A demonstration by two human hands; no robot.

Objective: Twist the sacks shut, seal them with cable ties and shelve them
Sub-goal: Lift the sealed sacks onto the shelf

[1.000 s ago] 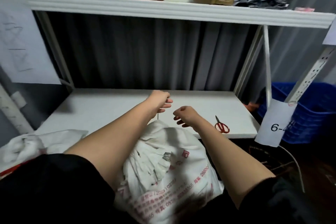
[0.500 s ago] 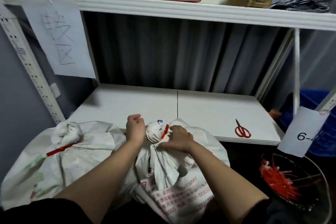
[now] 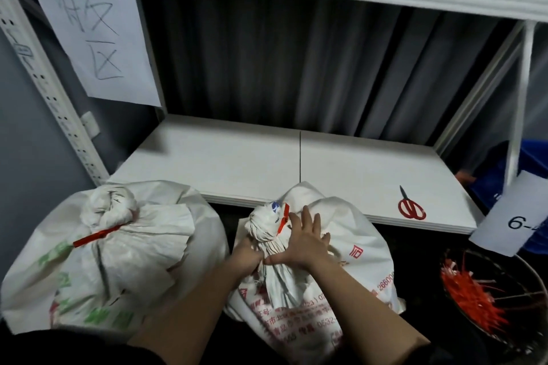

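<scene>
While both sacks stand on the floor in front of the lower shelf [image 3: 296, 163], the nearer sack [image 3: 350, 249] has its mouth twisted into a knob-like neck [image 3: 265, 227] with a red cable tie [image 3: 283, 221] around it. Left hand [image 3: 247, 256]: fingers curled round the neck just below the tie, gripping the gathered fabric. Right hand [image 3: 304, 241]: fingers straight and spread, palm pressed flat on the sack beside the neck, the fingertips close to the tie. Whether the tie is fully cinched cannot be told from this view; it appears snug. Second sack [image 3: 118, 249], to the left: neck already bunched and bound with its own red tie [image 3: 96, 235]. Red-handled scissors [image 3: 410, 207] lie on the shelf near its right front edge; a dark bin of spare red ties [image 3: 474, 296] stands at lower right.

Judged step: checking the seal before lifting. To do it well, the left hand should hold the twist so it cannot unwind, the tie should sit below the bulge of the neck, and the lift should take the sack's body from beneath, not by the neck, setting it well back on the shelf and away from the scissors
</scene>
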